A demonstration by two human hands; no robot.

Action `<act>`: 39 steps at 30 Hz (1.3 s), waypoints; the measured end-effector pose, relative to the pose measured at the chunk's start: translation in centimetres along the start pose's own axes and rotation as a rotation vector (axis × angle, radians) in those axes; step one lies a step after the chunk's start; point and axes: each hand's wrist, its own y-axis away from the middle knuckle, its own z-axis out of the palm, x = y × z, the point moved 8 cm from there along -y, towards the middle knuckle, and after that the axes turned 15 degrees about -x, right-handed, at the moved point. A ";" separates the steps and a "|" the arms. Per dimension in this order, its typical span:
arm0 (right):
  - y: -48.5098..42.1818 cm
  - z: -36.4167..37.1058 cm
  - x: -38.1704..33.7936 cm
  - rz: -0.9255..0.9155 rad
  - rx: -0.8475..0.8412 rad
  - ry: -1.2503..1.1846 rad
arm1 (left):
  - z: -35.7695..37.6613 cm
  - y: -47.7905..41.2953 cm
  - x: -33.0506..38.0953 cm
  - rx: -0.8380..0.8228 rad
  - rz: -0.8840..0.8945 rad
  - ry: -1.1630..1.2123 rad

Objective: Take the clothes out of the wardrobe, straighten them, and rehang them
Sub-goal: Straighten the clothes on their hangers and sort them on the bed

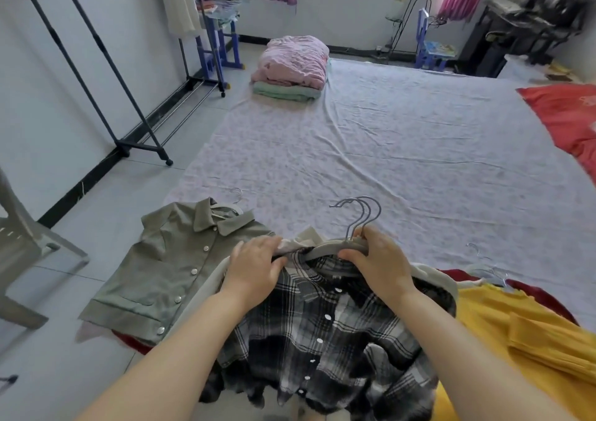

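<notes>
Item: plaid shirt (322, 324), near centre. Your right hand (380, 259) grips the stacked hangers (335, 247), steadying them. Your left hand (254, 267) rests on its shoulder, pinch uncertain, likely to straighten it.
</notes>
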 end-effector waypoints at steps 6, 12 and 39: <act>-9.1 -0.4 5.5 0.050 -0.071 -0.050 | 1.8 -9.9 -0.7 -0.083 -0.033 -0.013; -15.6 -0.1 9.8 0.083 -0.096 -0.086 | 3.9 -17.6 -1.2 -0.128 -0.030 -0.032; -21.8 20.8 24.5 0.413 -0.361 0.019 | 24.4 -26.5 -11.3 -0.457 -0.074 -0.113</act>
